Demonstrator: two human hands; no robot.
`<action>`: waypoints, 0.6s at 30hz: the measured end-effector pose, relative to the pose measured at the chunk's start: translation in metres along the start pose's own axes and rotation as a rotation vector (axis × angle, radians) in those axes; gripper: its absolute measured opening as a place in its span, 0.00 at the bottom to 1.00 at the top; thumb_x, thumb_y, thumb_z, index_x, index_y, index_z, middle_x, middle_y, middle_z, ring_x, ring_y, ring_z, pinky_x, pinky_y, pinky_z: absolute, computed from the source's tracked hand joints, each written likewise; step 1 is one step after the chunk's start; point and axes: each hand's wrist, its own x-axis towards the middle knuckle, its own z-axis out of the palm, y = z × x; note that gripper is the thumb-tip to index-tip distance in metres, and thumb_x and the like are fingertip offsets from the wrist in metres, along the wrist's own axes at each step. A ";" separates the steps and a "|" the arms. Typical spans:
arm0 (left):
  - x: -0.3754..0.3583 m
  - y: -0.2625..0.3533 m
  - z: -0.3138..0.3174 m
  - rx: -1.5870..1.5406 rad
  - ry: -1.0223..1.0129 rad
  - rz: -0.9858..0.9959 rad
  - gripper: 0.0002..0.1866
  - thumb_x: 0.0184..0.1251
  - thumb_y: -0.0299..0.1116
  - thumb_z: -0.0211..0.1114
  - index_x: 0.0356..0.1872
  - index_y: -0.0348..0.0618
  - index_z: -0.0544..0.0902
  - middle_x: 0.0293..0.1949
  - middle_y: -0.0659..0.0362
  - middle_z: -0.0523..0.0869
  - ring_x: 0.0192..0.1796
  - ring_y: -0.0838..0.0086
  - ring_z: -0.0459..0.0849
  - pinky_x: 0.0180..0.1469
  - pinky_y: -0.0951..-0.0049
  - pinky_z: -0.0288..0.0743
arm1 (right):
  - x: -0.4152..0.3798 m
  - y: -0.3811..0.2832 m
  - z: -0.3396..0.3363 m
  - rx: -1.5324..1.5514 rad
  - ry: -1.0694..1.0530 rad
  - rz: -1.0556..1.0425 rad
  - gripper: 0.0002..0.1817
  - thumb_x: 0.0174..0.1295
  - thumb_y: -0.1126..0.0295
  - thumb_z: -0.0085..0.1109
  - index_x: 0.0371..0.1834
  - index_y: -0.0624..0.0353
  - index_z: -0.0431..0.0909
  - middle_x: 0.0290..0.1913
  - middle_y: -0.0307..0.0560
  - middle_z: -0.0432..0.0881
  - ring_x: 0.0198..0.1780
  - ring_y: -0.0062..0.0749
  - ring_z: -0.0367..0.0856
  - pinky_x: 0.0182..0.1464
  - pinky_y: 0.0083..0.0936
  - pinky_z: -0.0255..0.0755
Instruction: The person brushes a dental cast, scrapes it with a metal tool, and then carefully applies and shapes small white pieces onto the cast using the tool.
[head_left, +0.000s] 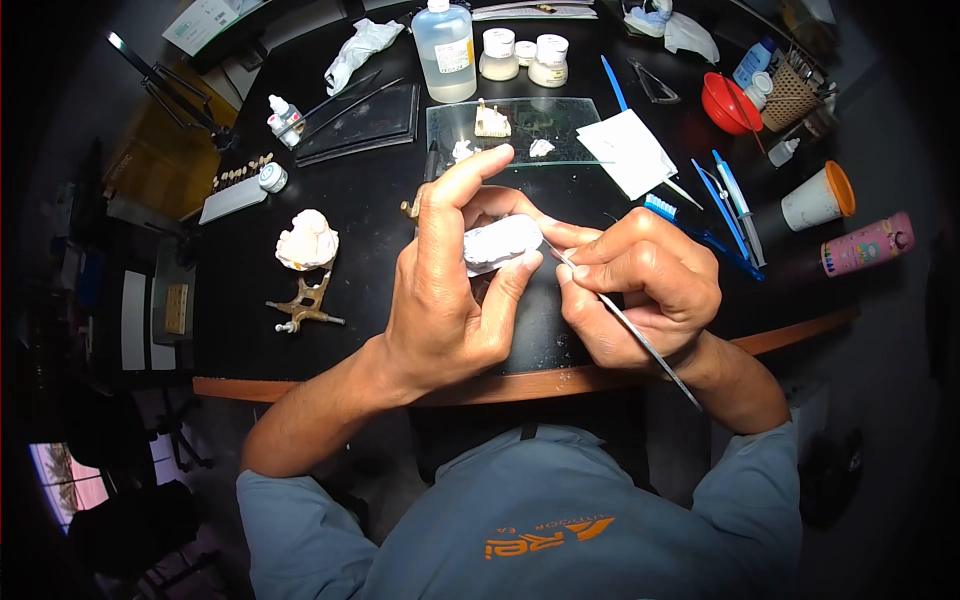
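Note:
A white plaster dental model (500, 243) is gripped between the thumb and fingers of my left hand (445, 270), above the front part of the black table. My right hand (645, 285) pinches a thin metal tool (640, 338), whose tip meets the right end of the model. The tool's handle slants down to the right, past my palm. Part of a brass-coloured metal piece (411, 208) shows behind my left hand. Left of that hand, another plaster model (307, 240) rests on the table beside a brass articulator part (308, 303).
A glass plate (570, 118) bears a small model (492, 119) and white lumps. Behind stand a large bottle (444, 55) and jars (548, 62). Rightward are paper sheets (628, 152), blue tools (738, 195), a red bowl (730, 103) and a cup (812, 200). A black box (360, 125) lies left.

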 end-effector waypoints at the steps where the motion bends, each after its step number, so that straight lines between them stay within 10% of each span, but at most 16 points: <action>1: 0.001 0.000 0.000 0.008 0.001 0.014 0.40 0.69 0.14 0.68 0.79 0.32 0.58 0.51 0.47 0.85 0.53 0.70 0.87 0.59 0.71 0.81 | 0.000 0.000 0.000 0.008 0.005 -0.003 0.08 0.47 0.86 0.72 0.29 0.65 0.86 0.30 0.48 0.85 0.38 0.37 0.96 0.41 0.27 0.92; 18: -0.003 0.004 0.007 -0.068 0.062 -0.024 0.39 0.70 0.13 0.67 0.79 0.32 0.59 0.51 0.47 0.84 0.55 0.70 0.86 0.60 0.70 0.81 | -0.006 -0.002 0.007 -0.130 0.027 -0.056 0.07 0.50 0.83 0.75 0.31 0.62 0.87 0.32 0.49 0.87 0.39 0.37 0.97 0.26 0.20 0.83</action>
